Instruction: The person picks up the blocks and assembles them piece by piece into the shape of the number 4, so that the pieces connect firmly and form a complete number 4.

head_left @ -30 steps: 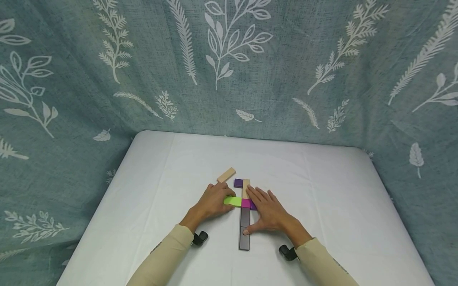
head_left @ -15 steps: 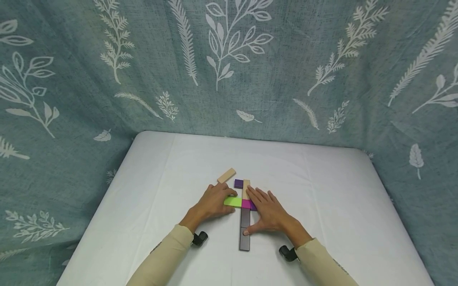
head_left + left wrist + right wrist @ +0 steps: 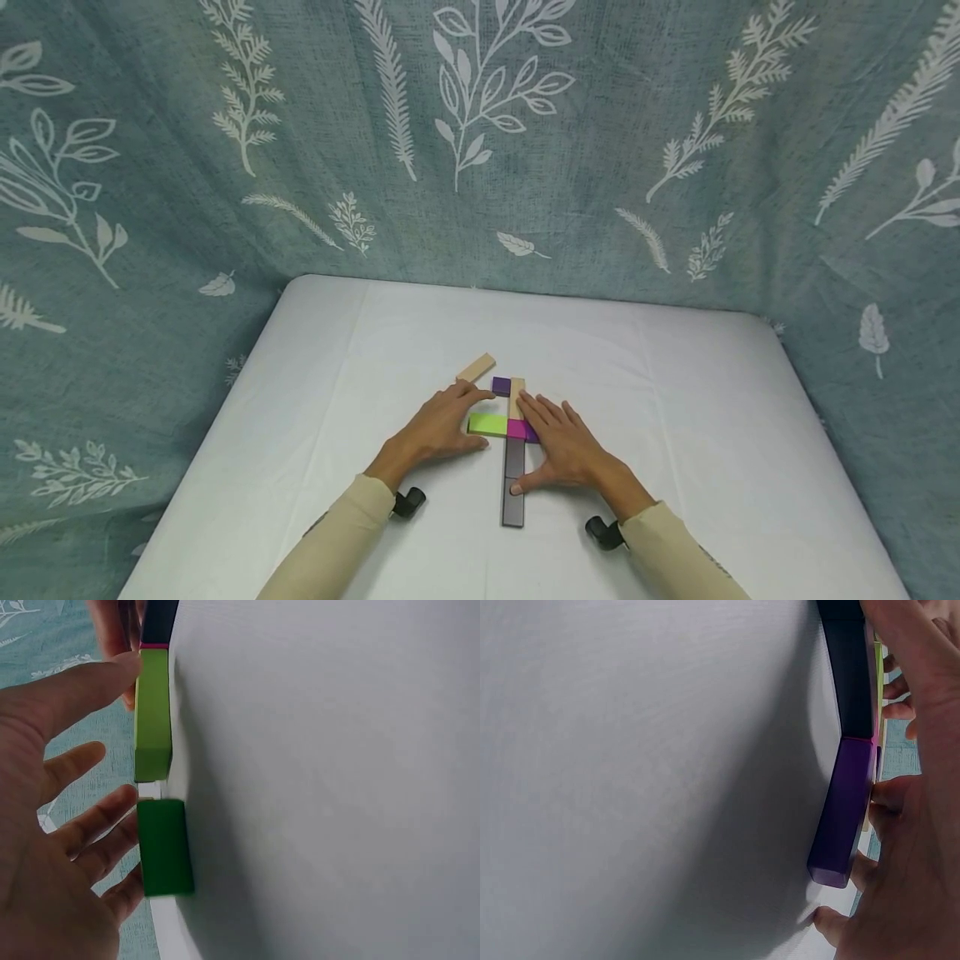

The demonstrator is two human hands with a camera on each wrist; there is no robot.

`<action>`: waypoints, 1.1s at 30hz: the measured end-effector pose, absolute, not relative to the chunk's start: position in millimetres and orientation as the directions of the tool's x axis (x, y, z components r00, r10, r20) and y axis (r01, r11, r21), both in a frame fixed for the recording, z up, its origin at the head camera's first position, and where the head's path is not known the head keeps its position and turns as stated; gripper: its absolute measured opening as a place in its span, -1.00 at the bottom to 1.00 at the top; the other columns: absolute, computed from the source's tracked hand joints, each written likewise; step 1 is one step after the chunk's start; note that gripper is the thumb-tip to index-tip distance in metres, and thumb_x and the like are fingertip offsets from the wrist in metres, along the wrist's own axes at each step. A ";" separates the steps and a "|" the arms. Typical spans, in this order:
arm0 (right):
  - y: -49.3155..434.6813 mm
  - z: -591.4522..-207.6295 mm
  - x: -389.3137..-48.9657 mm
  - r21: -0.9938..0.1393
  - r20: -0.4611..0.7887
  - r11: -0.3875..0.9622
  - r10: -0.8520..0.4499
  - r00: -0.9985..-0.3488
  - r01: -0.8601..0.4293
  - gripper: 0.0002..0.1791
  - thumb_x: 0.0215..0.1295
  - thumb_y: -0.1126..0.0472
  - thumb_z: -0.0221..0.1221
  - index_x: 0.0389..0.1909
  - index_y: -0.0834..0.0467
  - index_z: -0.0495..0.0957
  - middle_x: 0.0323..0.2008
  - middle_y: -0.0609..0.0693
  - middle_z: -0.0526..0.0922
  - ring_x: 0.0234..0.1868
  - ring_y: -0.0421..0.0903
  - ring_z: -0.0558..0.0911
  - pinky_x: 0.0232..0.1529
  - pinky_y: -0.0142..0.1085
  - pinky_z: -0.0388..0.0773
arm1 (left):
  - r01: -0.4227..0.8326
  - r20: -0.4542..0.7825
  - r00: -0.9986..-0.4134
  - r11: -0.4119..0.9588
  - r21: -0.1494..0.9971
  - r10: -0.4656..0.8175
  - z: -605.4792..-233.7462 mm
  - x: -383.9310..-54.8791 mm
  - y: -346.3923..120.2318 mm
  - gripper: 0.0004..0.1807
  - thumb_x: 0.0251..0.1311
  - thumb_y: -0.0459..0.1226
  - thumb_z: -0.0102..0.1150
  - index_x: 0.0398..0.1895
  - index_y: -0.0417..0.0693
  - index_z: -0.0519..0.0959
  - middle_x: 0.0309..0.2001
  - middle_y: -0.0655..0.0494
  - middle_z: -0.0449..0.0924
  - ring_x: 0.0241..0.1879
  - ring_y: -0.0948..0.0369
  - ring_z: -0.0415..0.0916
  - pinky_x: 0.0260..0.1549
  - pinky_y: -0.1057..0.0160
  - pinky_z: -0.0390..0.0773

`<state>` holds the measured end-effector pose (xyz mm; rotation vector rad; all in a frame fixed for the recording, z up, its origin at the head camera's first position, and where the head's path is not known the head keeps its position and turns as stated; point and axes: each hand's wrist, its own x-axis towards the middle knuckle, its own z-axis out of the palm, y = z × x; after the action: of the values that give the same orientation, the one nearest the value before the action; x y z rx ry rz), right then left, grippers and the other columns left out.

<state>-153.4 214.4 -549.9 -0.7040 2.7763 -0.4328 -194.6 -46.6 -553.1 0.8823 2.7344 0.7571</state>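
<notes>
Flat wooden blocks form a cross on the table. My left hand (image 3: 435, 427) is spread beside the lime green block (image 3: 487, 425), its thumb and index finger parted on either side. In the left wrist view a dark green block (image 3: 165, 847) lies by the other fingers; the hand hides it in the head view. The magenta block (image 3: 516, 429) sits at the cross's centre. My right hand (image 3: 566, 446) rests flat over the purple block (image 3: 844, 810), fingertips on the beige block (image 3: 517, 396) and thumb on the nearer of two dark grey blocks (image 3: 513, 457).
A dark purple block (image 3: 501, 386) lies against the left side of the beige one, near its far end. Another beige block (image 3: 476, 367) lies slanted beyond my left hand. The white-covered table (image 3: 360, 333) meets a leaf-patterned curtain (image 3: 585, 167) at the back and left.
My left thumb and fingers have spread away from the lime green block, and that hand has drawn back slightly to the left. The right hand and the cross stay put.
</notes>
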 end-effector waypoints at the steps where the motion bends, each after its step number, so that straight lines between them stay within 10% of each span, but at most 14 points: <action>1: 214.2 -549.9 -153.4 -0.342 -0.158 0.838 -0.498 -0.853 -0.425 0.58 -0.32 -0.72 0.26 0.64 0.06 -0.13 0.63 -0.04 -0.11 0.59 0.08 -0.04 0.49 0.20 -0.19 | 0.500 0.000 -0.811 0.693 0.519 0.585 -553.1 -194.1 -48.6 -0.18 0.08 0.03 0.48 0.45 0.22 0.39 0.32 0.08 0.38 0.22 0.06 0.42 0.25 0.00 0.39; 33: 214.0 -547.0 -152.2 -0.340 -0.142 0.830 -0.510 -0.848 -0.442 0.58 -0.32 -0.72 0.26 0.64 0.10 -0.10 0.62 0.00 -0.08 0.58 0.12 0.00 0.48 0.22 -0.15 | 0.487 -0.018 -0.832 0.747 0.452 0.554 -547.4 -186.8 -101.1 -0.34 0.08 -0.05 0.50 0.28 0.03 0.55 0.25 0.07 0.51 0.22 0.08 0.45 0.20 0.02 0.42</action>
<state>-152.2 214.0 -547.0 -0.7349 2.7853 -0.4363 -186.8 -101.1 -547.4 0.8383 2.7930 0.6593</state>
